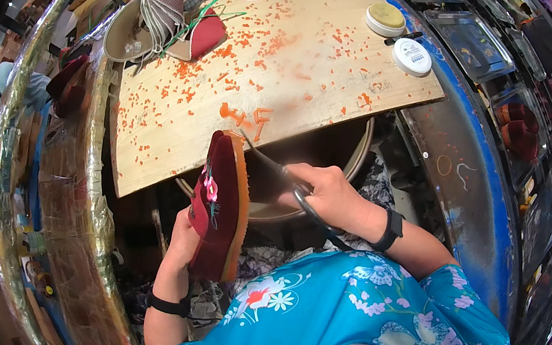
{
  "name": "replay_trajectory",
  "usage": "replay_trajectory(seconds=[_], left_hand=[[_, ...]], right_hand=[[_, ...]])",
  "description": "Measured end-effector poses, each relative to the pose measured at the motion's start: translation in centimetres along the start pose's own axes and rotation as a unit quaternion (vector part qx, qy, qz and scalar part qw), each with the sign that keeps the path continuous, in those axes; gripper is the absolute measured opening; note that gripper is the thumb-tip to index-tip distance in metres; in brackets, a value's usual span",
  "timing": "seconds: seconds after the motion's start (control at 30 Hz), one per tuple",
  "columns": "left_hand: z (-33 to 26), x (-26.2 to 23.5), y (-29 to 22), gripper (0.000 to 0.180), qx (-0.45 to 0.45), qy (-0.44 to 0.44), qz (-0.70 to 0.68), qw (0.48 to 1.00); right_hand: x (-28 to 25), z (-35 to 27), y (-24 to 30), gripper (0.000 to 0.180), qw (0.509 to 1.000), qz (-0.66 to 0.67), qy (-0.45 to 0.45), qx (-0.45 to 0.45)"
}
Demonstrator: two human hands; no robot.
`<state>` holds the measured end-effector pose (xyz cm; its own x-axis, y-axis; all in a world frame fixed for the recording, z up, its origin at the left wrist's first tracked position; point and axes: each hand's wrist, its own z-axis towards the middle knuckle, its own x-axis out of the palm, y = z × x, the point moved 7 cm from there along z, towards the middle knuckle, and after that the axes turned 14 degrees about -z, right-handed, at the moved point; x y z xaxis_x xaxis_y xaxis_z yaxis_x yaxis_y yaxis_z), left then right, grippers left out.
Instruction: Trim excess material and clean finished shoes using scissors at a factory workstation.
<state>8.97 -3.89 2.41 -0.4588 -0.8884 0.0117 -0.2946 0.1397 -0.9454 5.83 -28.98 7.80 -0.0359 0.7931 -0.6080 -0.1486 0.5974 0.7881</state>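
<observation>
A wooden board (309, 55) speckled with orange trimmings fills the upper centre of the frame, with bundled shoe soles (171, 11) at its upper left. Below it, in the lower centre, your left hand (182, 241) comes up from the bottom edge with the wrist bent and grips a dark red slipper (221, 207) on edge, toe up. Your right hand (330, 195) reaches in from the right, closed around scissors (289, 183) whose blades meet the slipper's orange sole rim.
</observation>
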Motion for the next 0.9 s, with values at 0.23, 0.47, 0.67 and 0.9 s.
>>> replay_trajectory(seconds=[0.23, 0.47, 0.67, 0.9], left_hand=[[0.5, 2.1, -2.4, 0.053, -0.013, -0.068, -0.514, 0.855], [1.0, 1.6, -2.9, 0.057, 0.127, -0.099, -0.563, 0.81], [-0.6, 1.5, -4.3, 0.053, 0.145, -0.068, -0.57, 0.806], [-2.1, 0.7, -3.4, 0.048, 0.063, -0.099, -0.518, 0.847]], right_hand=[[0.4, -1.5, 0.6, 0.05, 0.985, -0.13, 0.105, -0.035], [1.4, -1.1, 2.4, 0.05, 0.962, -0.224, 0.133, -0.086], [2.9, -1.0, 1.3, 0.031, 0.967, -0.187, 0.141, -0.103], [2.1, 0.5, 3.9, 0.044, 0.967, -0.166, 0.143, -0.133]])
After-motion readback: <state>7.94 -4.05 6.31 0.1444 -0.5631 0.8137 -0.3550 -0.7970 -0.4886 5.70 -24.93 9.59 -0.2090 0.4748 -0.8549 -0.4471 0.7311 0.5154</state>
